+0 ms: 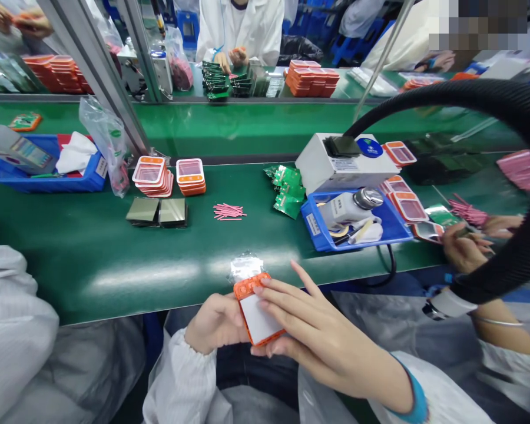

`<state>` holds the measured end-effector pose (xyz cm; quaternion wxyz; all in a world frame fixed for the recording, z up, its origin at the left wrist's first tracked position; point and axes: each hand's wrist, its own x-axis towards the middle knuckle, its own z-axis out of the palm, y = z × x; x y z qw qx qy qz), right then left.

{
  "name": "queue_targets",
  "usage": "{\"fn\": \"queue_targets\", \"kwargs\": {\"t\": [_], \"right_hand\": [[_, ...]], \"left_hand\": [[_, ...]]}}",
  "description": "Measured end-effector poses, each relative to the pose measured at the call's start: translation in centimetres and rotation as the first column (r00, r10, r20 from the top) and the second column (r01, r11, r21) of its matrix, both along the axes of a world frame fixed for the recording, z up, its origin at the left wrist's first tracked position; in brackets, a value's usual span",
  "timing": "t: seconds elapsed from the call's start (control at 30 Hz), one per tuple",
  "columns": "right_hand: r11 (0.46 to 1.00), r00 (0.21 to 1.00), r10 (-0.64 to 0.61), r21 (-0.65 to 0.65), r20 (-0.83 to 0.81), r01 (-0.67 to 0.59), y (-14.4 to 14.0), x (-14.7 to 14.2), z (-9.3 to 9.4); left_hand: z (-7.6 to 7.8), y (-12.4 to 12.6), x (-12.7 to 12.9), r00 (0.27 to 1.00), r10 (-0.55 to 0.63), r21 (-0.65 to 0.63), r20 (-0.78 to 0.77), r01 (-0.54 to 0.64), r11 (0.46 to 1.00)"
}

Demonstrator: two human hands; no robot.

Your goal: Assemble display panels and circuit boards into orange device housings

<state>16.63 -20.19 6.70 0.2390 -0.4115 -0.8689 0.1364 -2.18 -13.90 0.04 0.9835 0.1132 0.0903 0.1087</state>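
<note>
My left hand (pixel 217 324) grips the left side of an orange plastic casing (pixel 259 319) with a white rectangular panel, just off the table's front edge. Across its upper right side lie the long fingers of my right hand (pixel 333 341), with the thumb at the lower edge. A crinkled clear film (pixel 246 265) rests on the table just beyond the casing. Farther back are thin pink strips (pixel 229 212) in a loose pile, two stacks of dark glossy square panels (pixel 173 213), and stacked orange-and-white frames (pixel 191 176). Green circuit boards (pixel 289 191) lie in a heap to the right.
A blue tray (pixel 313 229) with a pump bottle stands at right, before a white box (pixel 335 162). A black hose (pixel 437 88) arches over the right side. Another blue tray (pixel 26 182) is at left. A co-worker's hands (pixel 468 247) work at right; others sit opposite and left.
</note>
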Motion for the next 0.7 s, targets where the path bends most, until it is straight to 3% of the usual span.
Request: {"fn": "queue_targets", "kwargs": {"t": [0.1, 0.33, 0.53, 0.63, 0.7], "right_hand": [[0.999, 1.0, -0.016, 0.051, 0.002, 0.016, -0.1, -0.3, -0.2], [0.994, 0.998, -0.061, 0.092, -0.032, 0.064, -0.4, -0.7, -0.2], [0.976, 0.992, -0.111, 0.196, 0.061, 0.097, -0.8, -2.0, -1.8], [0.981, 0.991, -0.116, 0.164, 0.068, 0.104, -0.3, -2.3, -2.3], [0.989, 0.995, -0.098, 0.112, -0.011, 0.099, 0.9, -2.0, -2.4]], "left_hand": [[-0.1, -0.1, 0.0, 0.999, -0.004, -0.003, -0.036, 0.004, 1.0], [1.2, -0.1, 0.1, 0.994, 0.053, 0.137, -0.092, -0.04, 0.99], [1.1, -0.2, 0.4, 0.97, 0.122, 0.161, -0.213, -0.088, 0.983], [1.0, 0.0, 0.6, 0.913, 0.213, 0.211, -0.348, -0.145, 0.967], [1.2, 0.2, 0.5, 0.891, 0.264, 0.288, -0.368, -0.161, 0.944]]}}
